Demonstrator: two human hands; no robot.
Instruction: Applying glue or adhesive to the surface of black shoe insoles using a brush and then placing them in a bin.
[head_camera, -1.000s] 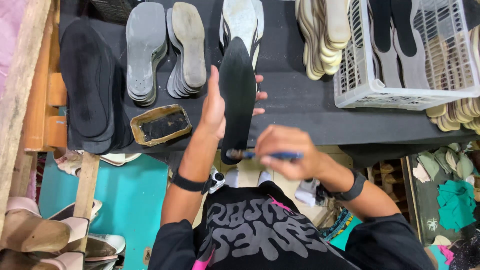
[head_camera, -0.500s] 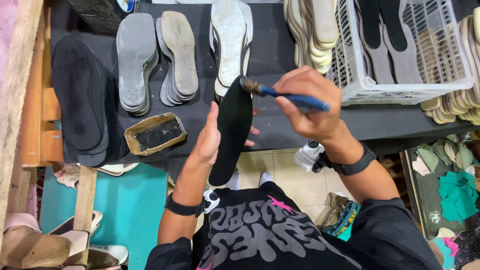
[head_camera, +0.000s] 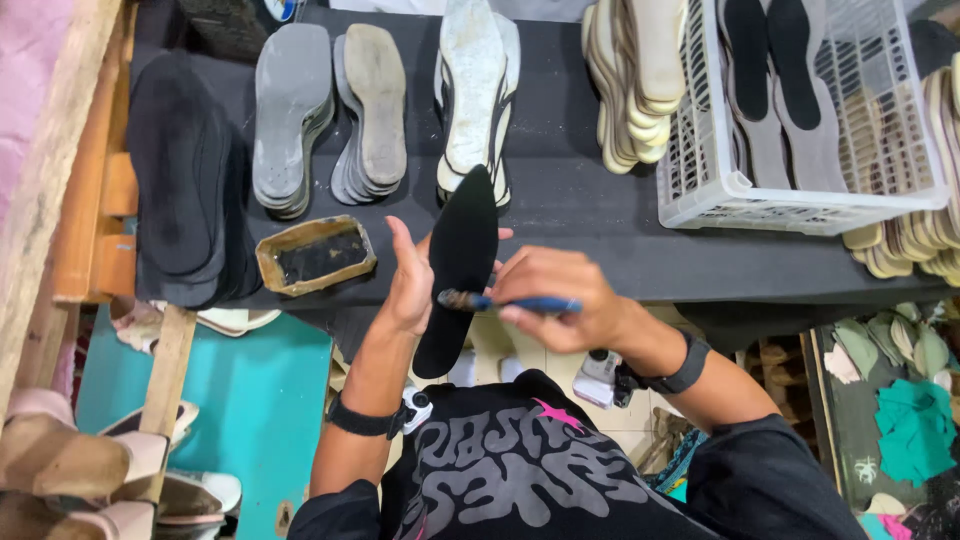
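Nearest you: your black printed shirt, a wristband on each arm. Your left hand (head_camera: 412, 285) stands palm-up and open behind a black insole (head_camera: 460, 270), fingers spread flat as a backing, thumb side toward you; not closed round it. The insole's long axis runs near-to-far, pointed toe tipped away over the bench (head_camera: 600, 230) edge, heel hanging toward your lap. Your right hand (head_camera: 555, 305) is clamped on a blue-handled brush (head_camera: 510, 302), which lies crosswise to the insole, bristle end pointing left and touching the insole's lower-mid face, just right of your left palm. So the brush meets the insole at roughly a right angle, w/ the right hand immediately to the insole's right.

Further out, on the dark bench: a shallow rectangular glue tin (head_camera: 316, 255), tan rim, dark inside, just left of your left hand. Left of it a stack of black insoles (head_camera: 180, 180). Beyond, two stacks of grey soles (head_camera: 330, 110), then a pair of whitish soles (head_camera: 475, 90) directly past the insole's toe. Far right: a stack of cream soles (head_camera: 635, 70) beside a white slatted plastic basket (head_camera: 700, 180) holding black and grey insoles. No readable labels or signs stand out. Below left, teal floor (head_camera: 260, 410) and tan shoe parts.
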